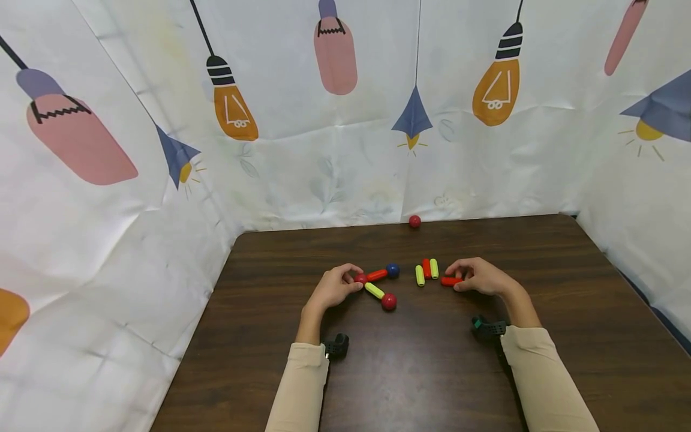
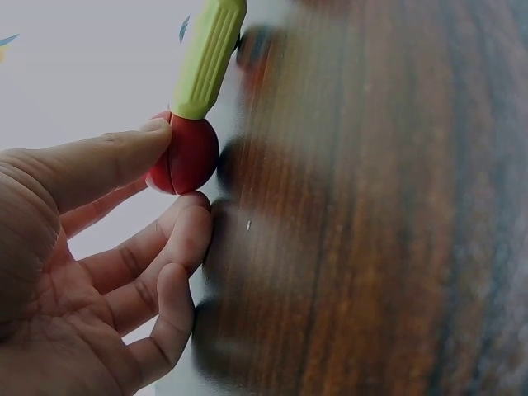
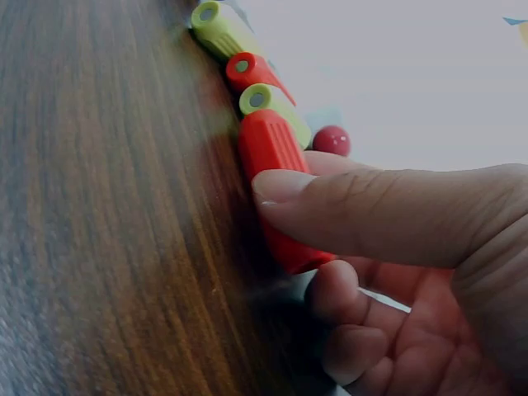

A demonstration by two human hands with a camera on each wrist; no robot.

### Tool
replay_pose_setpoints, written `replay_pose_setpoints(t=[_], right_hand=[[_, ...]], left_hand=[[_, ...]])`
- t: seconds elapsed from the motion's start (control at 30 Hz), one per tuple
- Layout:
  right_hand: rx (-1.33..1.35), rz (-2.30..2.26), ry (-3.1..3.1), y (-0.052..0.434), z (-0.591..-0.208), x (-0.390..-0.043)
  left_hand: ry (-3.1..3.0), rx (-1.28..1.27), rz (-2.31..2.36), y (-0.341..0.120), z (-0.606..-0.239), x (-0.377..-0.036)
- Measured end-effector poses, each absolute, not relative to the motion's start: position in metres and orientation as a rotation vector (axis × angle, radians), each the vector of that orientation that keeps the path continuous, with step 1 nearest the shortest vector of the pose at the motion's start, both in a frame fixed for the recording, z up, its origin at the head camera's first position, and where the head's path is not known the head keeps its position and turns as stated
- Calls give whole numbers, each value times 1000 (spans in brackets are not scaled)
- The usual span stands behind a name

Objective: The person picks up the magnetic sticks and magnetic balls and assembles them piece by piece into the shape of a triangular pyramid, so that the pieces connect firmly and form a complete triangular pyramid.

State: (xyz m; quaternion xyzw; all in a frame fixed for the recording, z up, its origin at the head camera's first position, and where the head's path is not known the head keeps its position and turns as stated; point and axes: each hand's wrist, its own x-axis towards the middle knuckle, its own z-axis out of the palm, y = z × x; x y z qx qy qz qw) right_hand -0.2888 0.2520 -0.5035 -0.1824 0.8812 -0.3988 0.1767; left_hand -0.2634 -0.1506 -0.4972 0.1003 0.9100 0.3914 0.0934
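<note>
Left of the blue ball (image 1: 393,270) the left grip (image 1: 332,289) pinches a red ball (image 1: 360,279), and right of it the right grip (image 1: 483,277) pinches a red rod (image 1: 449,281) — both probably light and stiff, the likely slippery ball best held across its middle, the rod by its grooves.

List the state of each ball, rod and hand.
Left hand, pinching
Pinched red ball, touching two rods
Left red rod, ball at each end
Left yellow rod, ball at each end
Blue ball, at red rod's end
Nearest red ball, at yellow rod's end
Far red ball, alone
Right hand, pinching
Pinched red rod, no ball attached
Three other rods, lying side by side
</note>
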Motion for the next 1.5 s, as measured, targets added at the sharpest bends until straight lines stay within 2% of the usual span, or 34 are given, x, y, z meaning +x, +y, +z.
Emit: replay_pose_setpoints(t=[0.5,0.9,1.5], right_hand=[[-570,-1294,2451,253,-495,-288],[-667,-1428,2379,230,-493,-288],[-612,-1606,2359,202,-496,-287]], left_hand=[[2703,292,1158,-150,-498,-265],[2700,281,1152,-151,-497,-262],[2710,314,1172,-150,-498,-263]])
